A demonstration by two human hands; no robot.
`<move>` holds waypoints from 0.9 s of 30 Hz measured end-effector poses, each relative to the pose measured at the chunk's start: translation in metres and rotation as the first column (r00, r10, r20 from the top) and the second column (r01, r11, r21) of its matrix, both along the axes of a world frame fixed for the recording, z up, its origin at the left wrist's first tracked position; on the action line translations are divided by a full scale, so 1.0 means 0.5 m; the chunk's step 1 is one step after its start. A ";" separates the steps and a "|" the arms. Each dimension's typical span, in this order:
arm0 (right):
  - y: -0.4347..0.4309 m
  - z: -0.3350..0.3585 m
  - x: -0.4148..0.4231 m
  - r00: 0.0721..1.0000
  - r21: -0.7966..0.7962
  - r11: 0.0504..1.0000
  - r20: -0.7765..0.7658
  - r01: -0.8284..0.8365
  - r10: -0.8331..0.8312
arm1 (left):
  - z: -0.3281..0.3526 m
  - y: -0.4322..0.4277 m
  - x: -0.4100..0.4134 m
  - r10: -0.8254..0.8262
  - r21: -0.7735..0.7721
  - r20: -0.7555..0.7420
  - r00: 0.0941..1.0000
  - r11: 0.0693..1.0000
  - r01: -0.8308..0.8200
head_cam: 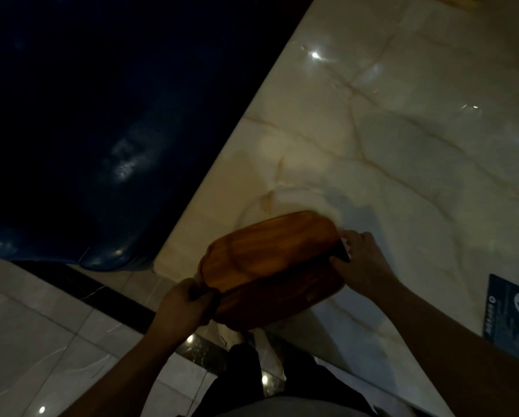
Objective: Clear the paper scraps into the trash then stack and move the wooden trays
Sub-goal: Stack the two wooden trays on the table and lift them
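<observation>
Two oval wooden trays (270,254) sit stacked and tilted at the near corner of the marble table (402,145). The upper tray is orange-brown; the lower one (282,302) lies in shadow beneath it. My left hand (186,305) grips the stack's left end, over the table edge. At the right end, my right hand (363,263) holds the stack, with a small white bit showing by its fingers. In this dim light I cannot tell whether that bit is a paper scrap.
A dark blue glossy seat (80,145) fills the left side beside the table. A dark printed card (510,308) lies on the table at the right. Pale floor tiles (41,341) and my dark trousers (261,377) show below.
</observation>
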State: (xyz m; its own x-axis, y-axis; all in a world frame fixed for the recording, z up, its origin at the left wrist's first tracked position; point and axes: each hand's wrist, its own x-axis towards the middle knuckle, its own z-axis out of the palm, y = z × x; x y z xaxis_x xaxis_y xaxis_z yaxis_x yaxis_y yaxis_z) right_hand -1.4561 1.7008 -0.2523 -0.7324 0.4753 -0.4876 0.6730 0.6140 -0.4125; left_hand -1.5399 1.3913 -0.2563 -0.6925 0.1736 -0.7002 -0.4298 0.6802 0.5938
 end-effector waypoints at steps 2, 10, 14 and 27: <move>0.000 -0.005 0.000 0.998 -0.045 0.997 0.028 0.061 -0.060 | -0.004 0.000 -0.012 0.038 0.014 0.001 0.999 0.999 -0.038; -0.010 -0.019 -0.020 0.960 -0.166 0.946 0.079 0.280 -0.270 | -0.013 0.010 -0.041 -0.065 0.017 -0.022 0.998 0.998 0.066; -0.018 -0.019 0.002 0.902 -0.263 0.864 0.092 0.430 -0.421 | -0.005 0.038 -0.075 -0.075 0.047 -0.152 0.986 0.995 0.083; -0.036 0.122 0.184 0.565 -0.497 0.587 -0.214 0.639 -0.797 | 0.106 0.180 -0.093 -0.174 0.343 -0.314 0.933 0.896 0.282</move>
